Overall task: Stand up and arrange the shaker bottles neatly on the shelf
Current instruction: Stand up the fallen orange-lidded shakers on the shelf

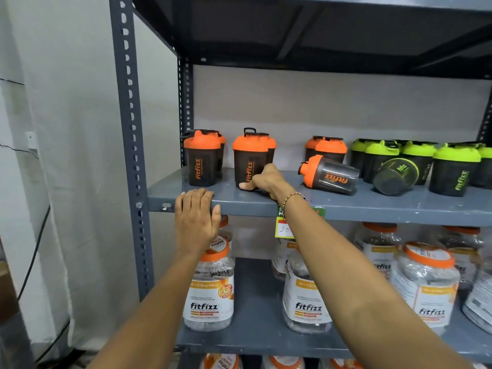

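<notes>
the grey slotted-steel shelving rack fills my view, and i place everything from the middle board of that rack. below the board stand large clear plastic jars with orange lids and white fitfizz labels, in a row along the lower level. on the board, at its left end, a dark translucent shaker bottle with an orange lid stands upright with another just behind it. a little right of it a second upright orange-lidded shaker bottle stands with its black carry loop up, one more behind it too. past the board's middle, an orange-lidded shaker lying on its side points its lid to the left, in front of two upright orange ones at the back. farther right a green-branded shaker tipped over with its base toward me leans among upright lime-green-lidded shakers. my right hand curls round the lower right side of the second upright bottle, thumb flat on the board by its base, fingers wrapped behind. my left hand lies flat and open over the board's front lip, holding nothing. a beaded bracelet rings my right wrist, above a yellow-green price tag hanging from the lip.
</notes>
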Motion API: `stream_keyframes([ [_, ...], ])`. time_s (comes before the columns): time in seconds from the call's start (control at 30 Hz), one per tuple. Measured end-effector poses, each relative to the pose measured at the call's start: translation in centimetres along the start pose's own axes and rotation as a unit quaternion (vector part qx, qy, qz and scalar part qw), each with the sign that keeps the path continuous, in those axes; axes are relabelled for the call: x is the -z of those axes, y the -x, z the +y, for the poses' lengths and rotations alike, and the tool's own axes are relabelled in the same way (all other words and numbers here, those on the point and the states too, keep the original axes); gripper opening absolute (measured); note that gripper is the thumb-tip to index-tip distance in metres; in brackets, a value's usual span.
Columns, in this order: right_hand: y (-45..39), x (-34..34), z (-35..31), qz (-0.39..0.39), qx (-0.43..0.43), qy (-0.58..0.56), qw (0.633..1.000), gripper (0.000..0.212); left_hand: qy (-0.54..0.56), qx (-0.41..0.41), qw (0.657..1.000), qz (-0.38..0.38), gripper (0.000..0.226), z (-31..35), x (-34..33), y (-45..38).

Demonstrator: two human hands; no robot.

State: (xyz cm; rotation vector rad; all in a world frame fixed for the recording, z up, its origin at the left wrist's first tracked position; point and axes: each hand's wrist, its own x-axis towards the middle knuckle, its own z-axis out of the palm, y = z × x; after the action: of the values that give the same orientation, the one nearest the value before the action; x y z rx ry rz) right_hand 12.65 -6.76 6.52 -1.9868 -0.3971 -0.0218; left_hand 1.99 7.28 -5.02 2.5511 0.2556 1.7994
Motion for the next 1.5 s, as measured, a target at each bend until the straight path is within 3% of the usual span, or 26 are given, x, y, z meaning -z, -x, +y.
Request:
stream_keyframes([
  [0.23, 1.0, 0.7, 0.1, -0.026, 0.015, 0.066, 0.997, 0.068, 0.048, 0.044, 0.998, -0.012, 0.040, 1.0, 0.6, -0.1],
  [0.37, 2.4, 2.9, 0.7, 0.017, 0.044, 0.079, 0.996, 0.067, 0.067, 0.024, 0.997, -0.015, 0.036, 2.7, 0.5, 0.2],
  [0.53, 4.4, 11.0, 1.1, 0.103, 0.116, 0.176, 0.972, 0.030, 0.116, -0.020, 0.993, -0.012, 0.037, 8.5, 0.3, 0.3],
  [0.63, 5.4, 16.9, 1.0, 0.145, 0.109, 0.228, 0.957, 0.026, 0.144, -0.046, 0.988, -0.029, 0.040, 12.4, 0.1, 0.4],
  [0.73, 5.7, 21.8, 1.4, 0.163, 0.063, 0.209, 0.962, 0.030, 0.135, -0.062, 0.988, -0.046, 0.040, 15.5, -0.3, 0.2],
  [0.87, 5.1, 24.1, 3.1, 0.102, 0.047, 0.282, 0.953, 0.050, 0.077, -0.062, 0.994, -0.056, 0.039, 17.5, -1.0, -0.1],
  [1.03, 4.3, 21.7, 2.4, -0.005, 0.041, 0.364, 0.930, 0.078, -0.002, -0.072, 0.996, -0.047, 0.038, 15.3, -1.3, -0.7],
  [1.23, 3.7, 19.5, 4.1, -0.062, 0.035, 0.418, 0.906, 0.065, 0.022, -0.065, 0.997, -0.033, 0.036, 14.3, -1.4, 0.8],
  [1.33, 0.7, 21.0, 5.1, -0.102, 0.050, 0.440, 0.891, 0.074, -0.007, -0.037, 0.999, -0.025, 0.036, 16.3, -3.1, 0.9],
  [1.43, 1.0, 21.8, 4.2, -0.110, 0.038, 0.382, 0.917, 0.083, -0.003, -0.030, 0.999, -0.033, 0.038, 16.5, -3.1, 0.8],
  [1.5, 0.9, 22.7, 4.4, -0.121, 0.011, 0.270, 0.955, 0.078, -0.001, -0.035, 0.999, -0.032, 0.038, 17.2, -3.1, 0.7],
])
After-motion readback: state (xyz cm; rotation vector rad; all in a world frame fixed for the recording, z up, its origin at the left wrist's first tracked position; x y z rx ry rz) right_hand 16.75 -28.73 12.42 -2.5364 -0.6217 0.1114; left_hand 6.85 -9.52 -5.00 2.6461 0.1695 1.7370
